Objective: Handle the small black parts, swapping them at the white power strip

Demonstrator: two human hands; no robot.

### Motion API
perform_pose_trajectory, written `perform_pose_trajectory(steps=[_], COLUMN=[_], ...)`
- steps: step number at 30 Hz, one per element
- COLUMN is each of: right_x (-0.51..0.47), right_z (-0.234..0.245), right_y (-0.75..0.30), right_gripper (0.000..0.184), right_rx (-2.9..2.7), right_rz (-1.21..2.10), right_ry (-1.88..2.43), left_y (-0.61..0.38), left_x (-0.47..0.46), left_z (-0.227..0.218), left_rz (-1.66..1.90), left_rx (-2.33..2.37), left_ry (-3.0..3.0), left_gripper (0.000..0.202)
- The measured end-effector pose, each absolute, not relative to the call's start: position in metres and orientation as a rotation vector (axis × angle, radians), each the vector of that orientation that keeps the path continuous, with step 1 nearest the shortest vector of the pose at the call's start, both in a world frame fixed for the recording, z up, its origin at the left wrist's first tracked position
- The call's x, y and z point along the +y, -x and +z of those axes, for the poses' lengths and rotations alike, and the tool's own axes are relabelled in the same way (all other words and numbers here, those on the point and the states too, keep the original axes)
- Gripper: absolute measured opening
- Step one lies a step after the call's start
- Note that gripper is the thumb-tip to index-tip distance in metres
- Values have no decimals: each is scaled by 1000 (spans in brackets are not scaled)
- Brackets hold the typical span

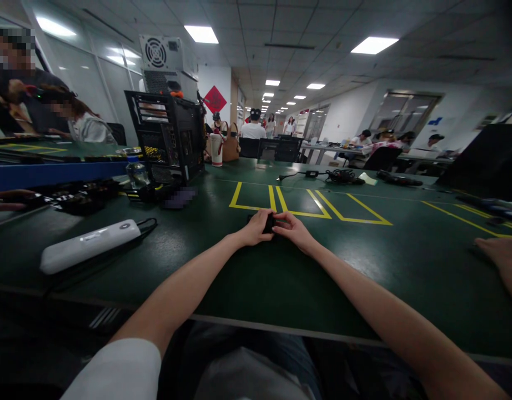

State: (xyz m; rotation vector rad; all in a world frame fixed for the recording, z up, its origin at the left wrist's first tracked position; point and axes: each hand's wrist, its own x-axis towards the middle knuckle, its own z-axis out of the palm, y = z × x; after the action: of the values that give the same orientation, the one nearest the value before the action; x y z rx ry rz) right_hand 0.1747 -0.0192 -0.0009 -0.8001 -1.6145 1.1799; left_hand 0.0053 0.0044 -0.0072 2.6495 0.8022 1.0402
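Observation:
Both my arms reach out over a dark green table (256, 278). My left hand (255, 229) and my right hand (295, 229) meet near the middle of it, fingers curled around a small black object (268, 223) held between them. The object is mostly hidden by my fingers, so I cannot tell what it is. It sits just in front of yellow taped rectangles (310, 205) marked on the table.
A white power strip (89, 244) with a black cord lies to the left. An open black computer case (166, 136) stands at the back left, by dark parts. Another person's hand (503, 261) rests at the right edge. Cables (343, 176) lie further back. Other people sit at distant tables.

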Motion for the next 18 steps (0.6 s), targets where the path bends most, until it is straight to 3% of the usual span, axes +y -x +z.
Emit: perform_pose_trajectory(steps=[5,14,18], right_x=[-19,-17,-18], right_z=[-1,-4,-3], right_y=[-172,-175,-174], right_gripper=[23,32,26], right_rx=[-1585,-1621,-1611], right_rz=[1143,1137,1116], right_ry=[869,837,842], left_y=[-5,-6,-7], left_x=[5,6,6], left_z=[-7,-8,-7], left_rz=[1017,1028,1038], left_rx=[810,805,795], left_ry=[-2648,-2638,-2621], left_gripper=[59,59,59])
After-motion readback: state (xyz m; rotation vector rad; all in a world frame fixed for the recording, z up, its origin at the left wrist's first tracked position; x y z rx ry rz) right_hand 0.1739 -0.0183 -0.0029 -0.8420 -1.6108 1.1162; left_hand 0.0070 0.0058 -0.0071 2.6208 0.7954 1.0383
